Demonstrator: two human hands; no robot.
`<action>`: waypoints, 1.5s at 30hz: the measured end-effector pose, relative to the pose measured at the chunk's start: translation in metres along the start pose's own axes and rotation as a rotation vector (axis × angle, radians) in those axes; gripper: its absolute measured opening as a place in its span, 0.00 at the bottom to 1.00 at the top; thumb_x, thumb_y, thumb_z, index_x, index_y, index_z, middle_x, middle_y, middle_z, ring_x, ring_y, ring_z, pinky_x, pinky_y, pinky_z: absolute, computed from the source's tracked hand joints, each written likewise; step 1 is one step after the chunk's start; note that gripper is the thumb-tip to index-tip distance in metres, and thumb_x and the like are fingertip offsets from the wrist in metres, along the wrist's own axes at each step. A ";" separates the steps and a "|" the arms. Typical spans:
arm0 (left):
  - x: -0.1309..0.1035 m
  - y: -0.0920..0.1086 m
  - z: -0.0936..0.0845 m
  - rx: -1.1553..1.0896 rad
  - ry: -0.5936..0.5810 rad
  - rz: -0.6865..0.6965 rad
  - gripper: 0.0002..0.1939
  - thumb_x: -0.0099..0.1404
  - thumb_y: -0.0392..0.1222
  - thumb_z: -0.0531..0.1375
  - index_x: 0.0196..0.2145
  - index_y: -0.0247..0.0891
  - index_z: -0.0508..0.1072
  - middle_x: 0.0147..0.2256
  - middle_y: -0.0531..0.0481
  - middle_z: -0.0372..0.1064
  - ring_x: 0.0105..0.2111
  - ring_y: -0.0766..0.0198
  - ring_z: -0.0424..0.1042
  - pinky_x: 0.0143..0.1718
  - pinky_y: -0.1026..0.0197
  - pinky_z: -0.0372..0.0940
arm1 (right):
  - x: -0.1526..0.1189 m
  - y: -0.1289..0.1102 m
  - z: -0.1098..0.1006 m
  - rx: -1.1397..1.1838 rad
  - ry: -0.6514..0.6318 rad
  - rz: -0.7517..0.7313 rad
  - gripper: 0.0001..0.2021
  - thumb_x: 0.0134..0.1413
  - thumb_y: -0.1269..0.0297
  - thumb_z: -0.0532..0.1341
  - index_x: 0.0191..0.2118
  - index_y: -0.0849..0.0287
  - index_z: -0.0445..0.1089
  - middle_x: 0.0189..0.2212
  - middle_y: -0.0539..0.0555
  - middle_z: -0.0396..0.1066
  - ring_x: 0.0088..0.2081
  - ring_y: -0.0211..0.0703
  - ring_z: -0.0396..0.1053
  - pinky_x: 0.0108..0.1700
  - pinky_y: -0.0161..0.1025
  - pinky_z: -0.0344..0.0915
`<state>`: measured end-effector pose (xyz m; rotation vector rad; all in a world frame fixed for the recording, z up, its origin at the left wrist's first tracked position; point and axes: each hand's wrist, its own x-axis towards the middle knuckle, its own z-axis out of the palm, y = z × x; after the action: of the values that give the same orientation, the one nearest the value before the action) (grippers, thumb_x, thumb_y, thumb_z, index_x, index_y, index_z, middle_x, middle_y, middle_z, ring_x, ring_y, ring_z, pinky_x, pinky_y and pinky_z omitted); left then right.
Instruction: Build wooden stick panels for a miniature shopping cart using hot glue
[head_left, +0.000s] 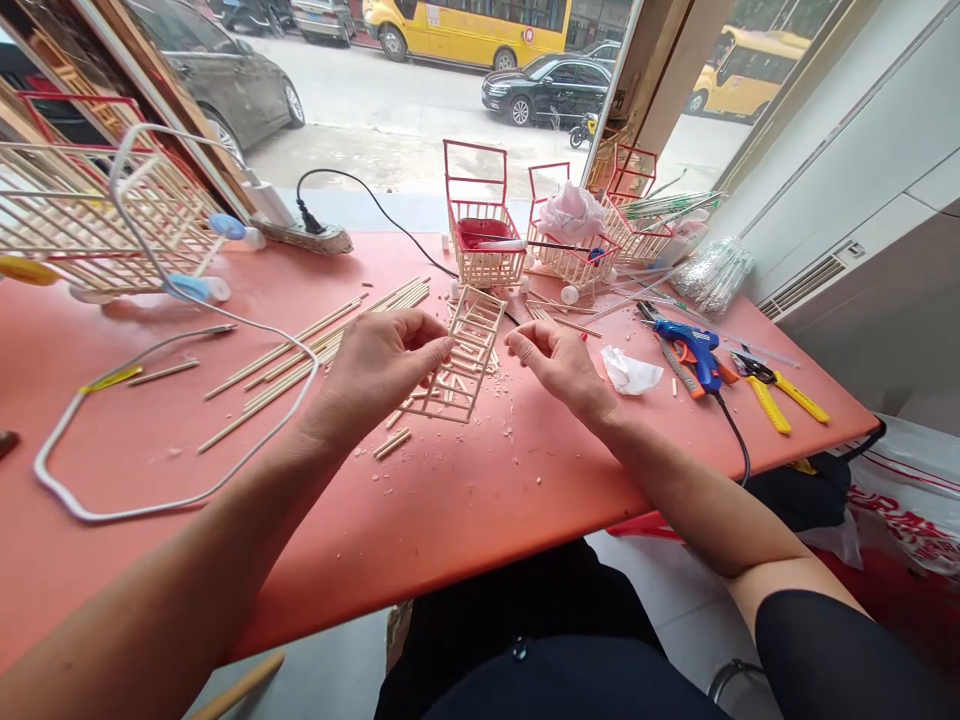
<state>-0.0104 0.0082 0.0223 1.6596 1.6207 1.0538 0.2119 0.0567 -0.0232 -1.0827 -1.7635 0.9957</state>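
My left hand (379, 365) pinches a small ladder-like frame of thin wooden sticks (480, 372) by its left side, tilted over the table. On the other side of the frame, my right hand (559, 368) is raised a little apart from it, thumb and fingertips drawn together. Whether anything tiny sits in that pinch I cannot make out. Below the frame lie short cut stick pieces (392, 444) and pale crumbs. Long wooden sticks (274, 395) lie in a loose bunch beyond my left hand.
Small stick carts with red edges (487, 265) stand at the back; a larger cart (97, 225) is at left. Right of my hand lie crumpled tissue (631, 372), a blue glue gun (694, 345) and yellow-handled pliers (799, 398). A white cable (225, 490) loops across the left.
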 end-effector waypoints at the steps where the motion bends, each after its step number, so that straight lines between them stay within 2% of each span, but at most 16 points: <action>1: 0.000 0.001 0.002 -0.050 -0.006 -0.014 0.11 0.56 0.48 0.65 0.29 0.37 0.78 0.23 0.51 0.73 0.23 0.64 0.69 0.26 0.63 0.65 | 0.000 0.000 0.001 0.027 -0.040 0.021 0.19 0.61 0.46 0.66 0.37 0.60 0.75 0.34 0.54 0.77 0.36 0.40 0.71 0.42 0.40 0.69; 6: -0.001 0.000 0.009 -0.257 -0.083 -0.080 0.12 0.54 0.48 0.68 0.29 0.35 0.78 0.25 0.50 0.74 0.24 0.64 0.72 0.28 0.61 0.72 | -0.001 -0.004 0.005 0.159 -0.146 0.071 0.21 0.56 0.43 0.69 0.37 0.59 0.77 0.36 0.54 0.79 0.37 0.41 0.73 0.43 0.40 0.71; 11: -0.002 -0.001 0.010 -0.297 -0.165 -0.119 0.12 0.55 0.48 0.68 0.29 0.35 0.78 0.27 0.49 0.75 0.27 0.62 0.75 0.31 0.59 0.75 | -0.002 -0.002 0.007 0.174 -0.112 0.051 0.18 0.59 0.46 0.68 0.36 0.59 0.77 0.34 0.53 0.78 0.36 0.39 0.72 0.43 0.39 0.70; 14: -0.002 -0.001 0.011 -0.244 -0.234 -0.128 0.13 0.60 0.50 0.66 0.29 0.36 0.77 0.28 0.47 0.76 0.29 0.59 0.77 0.33 0.57 0.75 | -0.001 0.000 0.006 0.154 -0.093 0.042 0.18 0.59 0.47 0.67 0.34 0.59 0.77 0.33 0.52 0.78 0.35 0.39 0.72 0.43 0.39 0.69; 16: -0.003 -0.001 0.011 -0.096 -0.170 -0.069 0.13 0.64 0.50 0.64 0.31 0.36 0.77 0.29 0.47 0.76 0.31 0.57 0.77 0.33 0.56 0.74 | -0.001 0.000 0.006 0.127 -0.089 0.039 0.17 0.60 0.49 0.67 0.34 0.60 0.77 0.33 0.53 0.78 0.36 0.39 0.72 0.44 0.38 0.69; 20: -0.010 0.000 0.011 0.300 0.185 0.221 0.10 0.69 0.47 0.62 0.43 0.39 0.77 0.39 0.44 0.77 0.39 0.54 0.75 0.40 0.55 0.71 | -0.001 -0.001 0.006 0.030 -0.053 -0.018 0.13 0.62 0.55 0.64 0.33 0.60 0.76 0.32 0.53 0.77 0.36 0.40 0.73 0.42 0.39 0.70; 24: -0.014 -0.002 0.015 0.430 0.288 0.514 0.09 0.74 0.44 0.60 0.45 0.42 0.80 0.45 0.43 0.77 0.46 0.52 0.72 0.49 0.51 0.69 | -0.003 -0.007 0.008 -0.016 -0.043 -0.082 0.12 0.63 0.58 0.62 0.33 0.60 0.75 0.31 0.52 0.77 0.34 0.40 0.72 0.40 0.38 0.69; 26: -0.013 -0.006 0.018 0.444 0.362 0.637 0.08 0.73 0.44 0.62 0.43 0.43 0.82 0.43 0.44 0.78 0.44 0.52 0.72 0.48 0.51 0.69 | -0.006 -0.011 0.009 -0.029 -0.040 -0.097 0.11 0.64 0.58 0.62 0.34 0.60 0.76 0.31 0.53 0.77 0.34 0.40 0.73 0.41 0.38 0.69; 29: -0.009 -0.011 0.022 0.451 0.414 0.746 0.07 0.72 0.41 0.64 0.41 0.43 0.84 0.40 0.46 0.80 0.41 0.53 0.71 0.45 0.53 0.69 | -0.010 -0.018 0.012 -0.056 -0.038 -0.109 0.11 0.64 0.59 0.63 0.35 0.60 0.77 0.31 0.53 0.78 0.34 0.40 0.73 0.40 0.37 0.67; 32: -0.009 -0.012 0.023 0.452 0.389 0.766 0.07 0.73 0.42 0.64 0.40 0.43 0.84 0.38 0.47 0.82 0.40 0.53 0.71 0.45 0.52 0.68 | -0.013 -0.023 0.014 -0.082 -0.030 -0.133 0.11 0.65 0.59 0.63 0.34 0.60 0.76 0.30 0.52 0.77 0.33 0.39 0.71 0.39 0.37 0.66; 38: -0.015 -0.008 0.023 0.468 0.359 0.707 0.08 0.73 0.44 0.64 0.40 0.45 0.85 0.38 0.46 0.83 0.43 0.49 0.70 0.49 0.47 0.63 | -0.017 -0.030 0.014 -0.112 -0.039 -0.191 0.12 0.65 0.59 0.62 0.33 0.61 0.75 0.28 0.51 0.75 0.30 0.36 0.67 0.36 0.36 0.62; 45: -0.015 -0.007 0.024 0.463 0.359 0.672 0.09 0.72 0.43 0.64 0.36 0.45 0.84 0.35 0.47 0.82 0.44 0.48 0.70 0.49 0.46 0.60 | -0.019 -0.035 0.016 -0.103 -0.034 -0.194 0.12 0.65 0.59 0.62 0.32 0.60 0.74 0.28 0.50 0.74 0.29 0.35 0.64 0.34 0.35 0.61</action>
<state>0.0071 -0.0031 0.0017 2.5589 1.6425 1.4327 0.1934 0.0250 -0.0013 -0.9402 -1.9245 0.8169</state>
